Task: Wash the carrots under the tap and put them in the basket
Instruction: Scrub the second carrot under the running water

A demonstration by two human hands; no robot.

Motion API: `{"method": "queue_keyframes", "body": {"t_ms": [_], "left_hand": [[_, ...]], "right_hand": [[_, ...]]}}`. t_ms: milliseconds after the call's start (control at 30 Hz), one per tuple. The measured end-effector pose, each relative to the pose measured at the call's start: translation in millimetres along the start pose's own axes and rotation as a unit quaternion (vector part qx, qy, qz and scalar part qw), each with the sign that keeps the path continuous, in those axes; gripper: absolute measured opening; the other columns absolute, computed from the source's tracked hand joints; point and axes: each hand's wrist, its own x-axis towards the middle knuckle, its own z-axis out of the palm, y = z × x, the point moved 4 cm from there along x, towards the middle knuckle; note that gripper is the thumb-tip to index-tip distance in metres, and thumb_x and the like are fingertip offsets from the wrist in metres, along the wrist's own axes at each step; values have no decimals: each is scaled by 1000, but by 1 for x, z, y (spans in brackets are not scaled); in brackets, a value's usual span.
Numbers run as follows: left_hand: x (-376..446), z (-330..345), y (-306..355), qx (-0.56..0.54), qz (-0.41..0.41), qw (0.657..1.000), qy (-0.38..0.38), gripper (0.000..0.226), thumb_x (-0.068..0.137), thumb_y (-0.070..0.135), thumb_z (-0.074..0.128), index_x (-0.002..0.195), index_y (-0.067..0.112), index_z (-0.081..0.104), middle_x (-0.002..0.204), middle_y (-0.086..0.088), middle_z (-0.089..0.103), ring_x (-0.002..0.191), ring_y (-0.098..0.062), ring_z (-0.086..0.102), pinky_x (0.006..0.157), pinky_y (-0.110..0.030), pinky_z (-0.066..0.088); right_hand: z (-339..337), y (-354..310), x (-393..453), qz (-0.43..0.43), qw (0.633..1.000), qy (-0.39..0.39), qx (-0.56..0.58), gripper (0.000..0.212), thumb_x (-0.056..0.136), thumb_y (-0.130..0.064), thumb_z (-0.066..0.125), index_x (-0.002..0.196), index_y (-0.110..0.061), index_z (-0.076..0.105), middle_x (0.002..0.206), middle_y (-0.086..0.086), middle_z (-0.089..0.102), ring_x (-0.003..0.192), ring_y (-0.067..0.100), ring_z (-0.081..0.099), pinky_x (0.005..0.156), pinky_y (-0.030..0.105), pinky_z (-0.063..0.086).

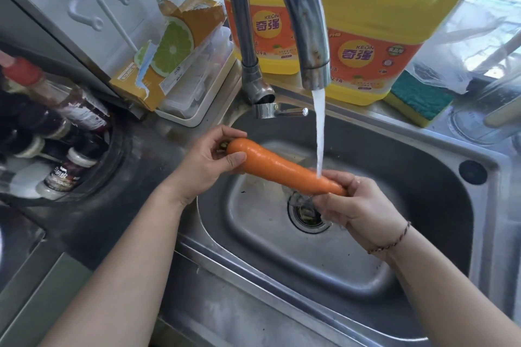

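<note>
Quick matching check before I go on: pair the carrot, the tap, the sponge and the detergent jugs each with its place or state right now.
Things:
1. carrot
2. tap
3. sponge
4. detergent jugs

Places or states:
A. running, water falling into the sink
B. held at both ends, left hand on the stem end, right hand on the tip
C. yellow, standing behind the tap
D. green on top, lying on the counter right of the jugs

Pairs: 1-B, 2-A, 3-D, 4-C
</note>
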Motion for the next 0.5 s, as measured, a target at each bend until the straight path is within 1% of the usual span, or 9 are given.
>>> {"method": "queue_keyframes", "body": {"t_ms": [67,100,167,200,233,300,367,433,500], "left_hand": [[0,4,-2,-11,-29,999,11,28,83,21,76,108,19,63,110,-6,54,90,-10,64,67,-34,60],[1,6,-2,-8,-36,999,21,26,83,26,74,107,19,64,109,-7,55,84,-14,66,64,-36,61],[3,8,-1,24,-31,998,54,20,87,33,68,102,19,68,100,-7,61,62,-19,66,54,-34,57],[4,9,0,56,-27,995,75,19,90,38,68,97,20,70,90,-4,64,54,-17,62,50,-32,52],[6,11,1,97,-27,990,100,24,89,44,65,89,20,71,76,4,63,49,-13,57,50,-30,47],[8,14,-1,160,-35,976,141,42,84,55,55,75,16,68,58,10,52,53,-9,49,56,-30,41],[7,17,-3,172,-35,971,164,50,79,62,52,71,14,65,58,8,49,59,-9,47,61,-31,40],[4,19,-3,178,-15,968,174,45,76,65,49,65,24,65,60,4,54,61,-8,50,63,-27,42],[1,20,-4,187,12,964,186,39,77,64,49,64,30,64,71,2,62,68,-10,56,66,-23,43]], "right_hand": [[0,-5,-2,-20,1000,-7,-15,35,83,13,65,112,-6,68,82,17,71,52,13,52,46,18,42],[0,-6,-2,-29,999,-6,-24,32,84,9,66,112,-6,68,84,20,69,51,13,51,45,18,41],[0,-9,-4,-47,998,6,-48,20,87,2,66,105,-7,71,74,20,62,46,12,46,42,19,37],[0,-10,-4,-59,995,24,-70,11,89,-3,66,96,-9,72,67,15,58,44,11,43,41,19,36],[0,-12,-4,-70,991,50,-102,8,91,-10,66,86,-12,71,59,9,53,42,11,42,40,20,35],[-2,-11,-1,-83,977,114,-159,23,93,-24,65,76,-9,67,50,0,46,40,14,41,39,22,34],[-1,-11,2,-78,967,164,-176,37,95,-31,62,71,-3,63,46,-1,40,40,18,39,39,23,31],[-1,-11,5,-50,964,197,-170,45,96,-34,58,61,-6,56,44,-1,37,38,17,35,38,22,28],[-4,-8,11,18,969,210,-131,42,97,-31,53,58,-13,49,45,0,34,34,15,30,39,21,24]]}}
